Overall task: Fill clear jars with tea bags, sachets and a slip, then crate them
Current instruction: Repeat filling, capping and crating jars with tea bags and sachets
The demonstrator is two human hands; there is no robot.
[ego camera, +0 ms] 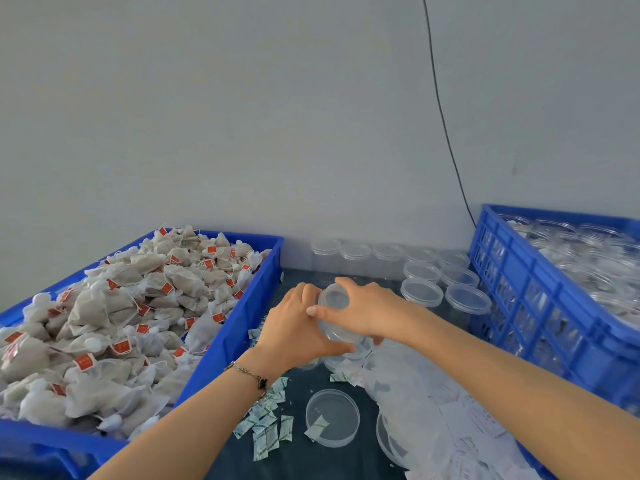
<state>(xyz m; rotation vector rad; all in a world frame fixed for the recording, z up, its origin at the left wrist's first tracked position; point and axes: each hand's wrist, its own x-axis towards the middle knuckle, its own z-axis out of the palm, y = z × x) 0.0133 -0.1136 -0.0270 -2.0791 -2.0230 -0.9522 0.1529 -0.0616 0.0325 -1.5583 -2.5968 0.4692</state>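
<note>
Item: clear jar [336, 313], held over the dark table [304, 459] between my two crates. I see my left hand [294, 329] and right hand [360, 311] both gripping it. Left crate [239, 323]: tea bags [138, 323]. Right crate [540, 306]: jars. Sachets [266, 424] and a loose lid [332, 418] lie in the narrow gap.

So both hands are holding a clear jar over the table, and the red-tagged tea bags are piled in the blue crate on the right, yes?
Not quite. The head view shows the tea bags piled in the blue crate on the left; the crate on the right holds clear jars. Both the left hand and the right hand do hold a clear jar.
</note>
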